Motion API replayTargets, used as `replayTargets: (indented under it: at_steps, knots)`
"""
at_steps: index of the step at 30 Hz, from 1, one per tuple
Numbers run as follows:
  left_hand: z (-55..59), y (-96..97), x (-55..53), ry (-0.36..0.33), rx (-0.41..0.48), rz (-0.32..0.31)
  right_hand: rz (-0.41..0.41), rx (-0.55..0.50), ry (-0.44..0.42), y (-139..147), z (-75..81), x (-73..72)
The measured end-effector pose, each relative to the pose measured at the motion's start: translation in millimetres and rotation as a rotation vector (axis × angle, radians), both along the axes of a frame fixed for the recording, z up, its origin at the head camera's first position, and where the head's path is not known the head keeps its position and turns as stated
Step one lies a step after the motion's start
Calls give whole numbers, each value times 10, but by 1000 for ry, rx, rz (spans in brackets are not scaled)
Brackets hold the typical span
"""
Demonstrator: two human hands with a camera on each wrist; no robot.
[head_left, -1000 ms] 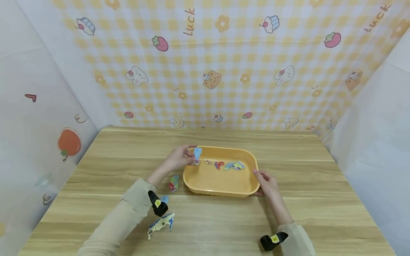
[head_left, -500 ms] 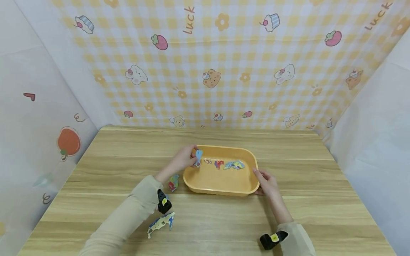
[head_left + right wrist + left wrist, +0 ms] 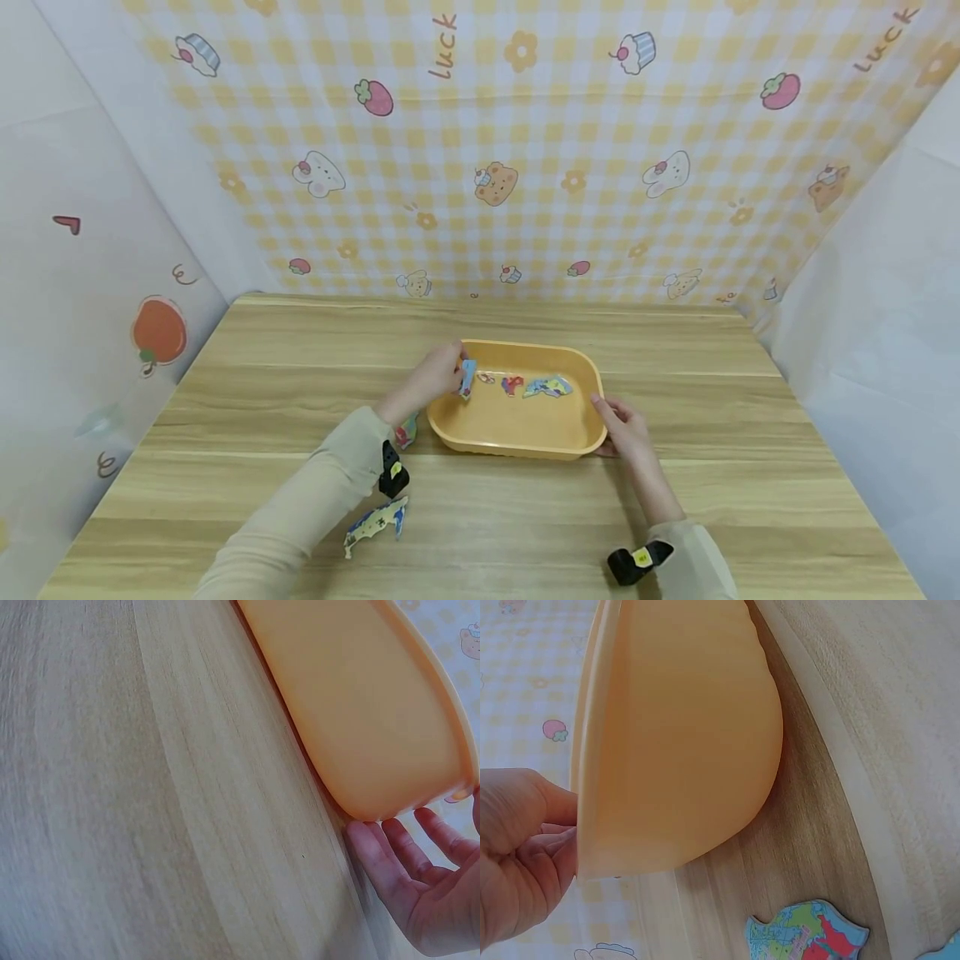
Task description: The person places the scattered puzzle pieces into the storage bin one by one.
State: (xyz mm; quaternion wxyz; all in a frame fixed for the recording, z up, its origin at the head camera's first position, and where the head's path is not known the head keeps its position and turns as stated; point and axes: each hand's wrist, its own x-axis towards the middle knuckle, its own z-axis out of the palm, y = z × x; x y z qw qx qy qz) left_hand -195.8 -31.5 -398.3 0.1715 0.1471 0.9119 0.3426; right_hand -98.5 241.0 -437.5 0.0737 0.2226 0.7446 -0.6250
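Note:
My left hand reaches over the left end of a yellow tray and holds a narrow light-blue puzzle piece low inside it. In the left wrist view the tray's wall hides that piece and the fingertips. My right hand grips the tray's right end, thumb at the rim; in the right wrist view its fingers press on the outer wall. Along the tray's far side lie a small pale piece, a red piece and a blue-and-yellow piece.
A green-and-red map-printed piece lies on the wooden table left of the tray, partly behind my left wrist in the head view. A blue piece is nearby. A long cream-and-blue piece lies nearer me. A checked cloth hangs behind.
My left hand has moved right and further into the tray, bringing the light-blue piece lower. Its sleeve now covers the small blue table piece in the head view. My right hand stays put.

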Motion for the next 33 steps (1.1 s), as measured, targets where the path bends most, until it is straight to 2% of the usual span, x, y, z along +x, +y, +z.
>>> replayTargets:
  at_steps: [7, 17, 24, 29, 33]
  knots:
    - [-10, 48, -58, 40, -136, -33, -8, -14, 4, 2, 3, -11]
    - [-37, 147, -115, -44, -310, -71, -11, -1, -1, -7, -8, -2]
    - [-15, 197, -93, -4, -418, -147, -13, 8, -1, -7, -9, -1]
    - [-12, 230, -71, 5, -450, -170, 4, 44, -14, 0, -3, 5]
    - [-22, 234, -62, -19, -416, -138, 3, 38, -11, 2, 3, 13]
